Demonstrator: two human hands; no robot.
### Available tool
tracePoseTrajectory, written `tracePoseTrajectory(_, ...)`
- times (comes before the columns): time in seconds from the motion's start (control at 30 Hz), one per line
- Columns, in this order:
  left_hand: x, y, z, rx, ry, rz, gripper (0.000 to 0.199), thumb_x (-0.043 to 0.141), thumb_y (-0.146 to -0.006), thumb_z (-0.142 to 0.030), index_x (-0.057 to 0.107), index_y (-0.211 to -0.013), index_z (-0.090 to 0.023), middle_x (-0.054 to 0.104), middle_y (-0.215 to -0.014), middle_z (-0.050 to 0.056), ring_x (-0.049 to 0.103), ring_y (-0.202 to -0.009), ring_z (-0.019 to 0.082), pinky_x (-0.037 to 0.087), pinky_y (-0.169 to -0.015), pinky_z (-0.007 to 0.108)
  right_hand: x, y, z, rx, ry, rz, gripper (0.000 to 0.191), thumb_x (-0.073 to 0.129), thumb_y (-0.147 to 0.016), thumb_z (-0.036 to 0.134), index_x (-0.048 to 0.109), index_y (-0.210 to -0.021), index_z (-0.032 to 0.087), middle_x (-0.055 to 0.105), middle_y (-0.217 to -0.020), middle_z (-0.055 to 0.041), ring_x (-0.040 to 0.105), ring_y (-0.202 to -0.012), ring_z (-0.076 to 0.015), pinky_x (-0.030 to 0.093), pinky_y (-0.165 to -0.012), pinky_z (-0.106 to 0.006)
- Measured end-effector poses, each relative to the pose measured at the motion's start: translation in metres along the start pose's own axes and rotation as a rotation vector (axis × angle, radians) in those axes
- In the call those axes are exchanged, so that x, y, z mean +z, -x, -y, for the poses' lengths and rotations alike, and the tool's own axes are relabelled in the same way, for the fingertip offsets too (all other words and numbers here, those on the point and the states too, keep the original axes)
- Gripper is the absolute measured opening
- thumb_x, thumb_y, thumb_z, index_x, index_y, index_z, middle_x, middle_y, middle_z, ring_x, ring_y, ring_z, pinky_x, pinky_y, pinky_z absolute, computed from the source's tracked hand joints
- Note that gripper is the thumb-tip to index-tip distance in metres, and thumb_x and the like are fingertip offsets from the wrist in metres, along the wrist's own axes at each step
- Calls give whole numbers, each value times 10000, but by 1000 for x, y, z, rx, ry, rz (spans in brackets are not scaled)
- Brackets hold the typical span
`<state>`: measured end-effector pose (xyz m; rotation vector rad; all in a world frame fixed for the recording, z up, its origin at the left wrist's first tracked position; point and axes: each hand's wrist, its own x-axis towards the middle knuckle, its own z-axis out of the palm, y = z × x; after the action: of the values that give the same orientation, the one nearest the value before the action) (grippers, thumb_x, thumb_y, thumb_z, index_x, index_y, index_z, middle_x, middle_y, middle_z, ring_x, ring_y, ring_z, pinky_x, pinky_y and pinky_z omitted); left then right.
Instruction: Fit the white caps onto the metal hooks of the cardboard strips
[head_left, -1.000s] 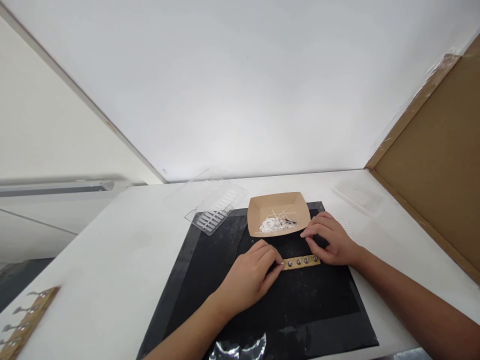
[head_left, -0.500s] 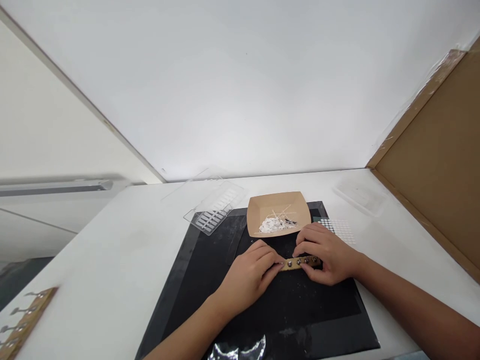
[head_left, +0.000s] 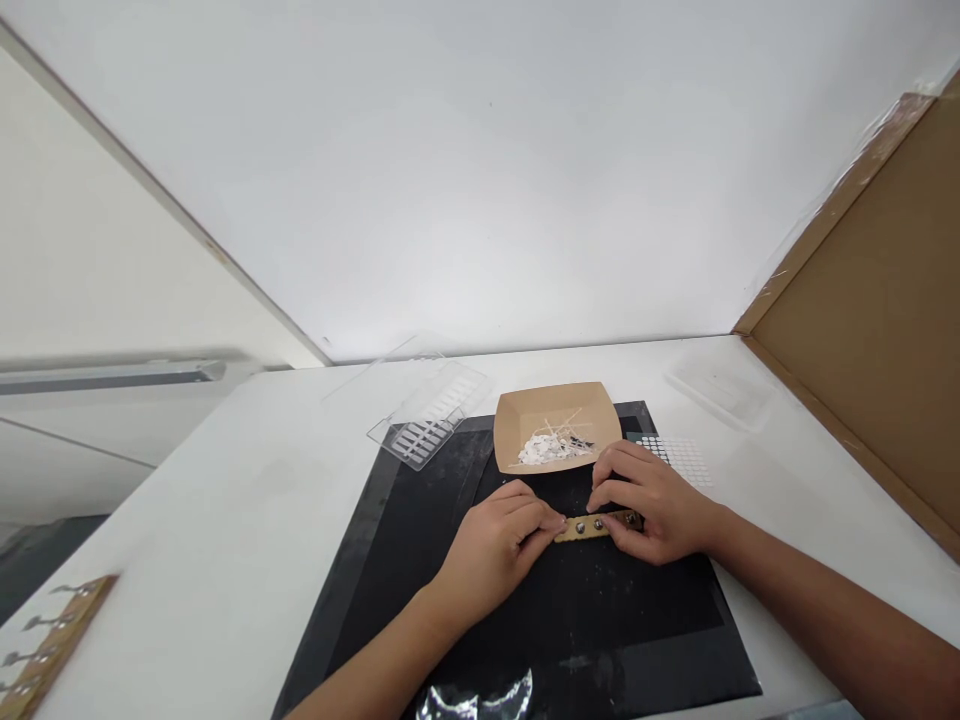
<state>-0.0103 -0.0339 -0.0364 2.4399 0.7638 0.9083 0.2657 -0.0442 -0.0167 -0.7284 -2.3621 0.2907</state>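
Observation:
A narrow tan strip [head_left: 589, 526] with several shiny, round metal pieces along it lies on the black mat [head_left: 600, 620]. My left hand [head_left: 499, 540] is closed in a pinch at the strip's left end, fingertips covering that end. Over its right half is my right hand [head_left: 649, 505], fingers curled, with the thumb laid along the strip near a metal piece. A small gap shows between the right thumb and index finger. Whether the right fingertips hold something tiny cannot be made out.
Behind the hands stands a brown paper tray [head_left: 517, 415] with white scraps. Clear plastic cases [head_left: 427, 435] lie back left, a clear lid [head_left: 720, 390] back right. A sheet of white dots [head_left: 686, 460] is beside my right hand. A wooden rack with metal hooks [head_left: 56, 645] sits far left.
My right thumb has slid a little left along the strip and now covers one of the metal pieces. My left hand stays at the strip's left end, almost unmoved.

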Motion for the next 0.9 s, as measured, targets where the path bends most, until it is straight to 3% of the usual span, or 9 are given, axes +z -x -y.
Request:
tracePoseTrajectory(0.17,-2,0,-1,20,-17,-15,82,692,-1015,-160,755,-1009,-212,812,-928,27,697,-868,183,607,-767,294,0,-1,1,-3,-5,-10,199,629,-876,123,650,-1053,212,624,-1034,-82,583,-960,-236,508,-864,-413)
tracePoseTrajectory(0.43,-6,-7,-15,8,114,-162,88,720,-1000,-167,784,-1016,-226,817,-902,29,728,-836,166,627,-746,272,10,-4,15,43,-48,-86,193,661,-945,229,646,-1137,223,652,-1038,-70,607,-982,-243,492,-907,-441)
tracePoseTrajectory(0.63,-4,-6,-23,-154,213,-209,69,758,-983,-247,811,-942,-230,791,-831,22,714,-706,139,545,-555,200,27,-6,34,135,-61,-165,179,686,-1025,314,604,-1150,216,727,-1019,-55,642,-969,-231,473,-865,-393)
tracePoseTrajectory(0.73,-2,-5,-25,-219,267,-191,90,756,-984,-263,812,-925,-225,781,-831,13,696,-654,116,541,-562,193,31,-7,34,127,-29,-208,168,686,-1051,318,610,-1156,211,738,-971,-46,660,-915,-215,468,-825,-369)
tracePoseTrajectory(0.9,-2,-5,-31,-209,280,-172,104,701,-1012,-228,800,-982,-239,784,-866,-2,695,-662,102,545,-599,188,30,-8,31,32,80,-299,97,712,-1042,232,639,-1097,201,758,-899,-24,681,-870,-185,442,-770,-343)
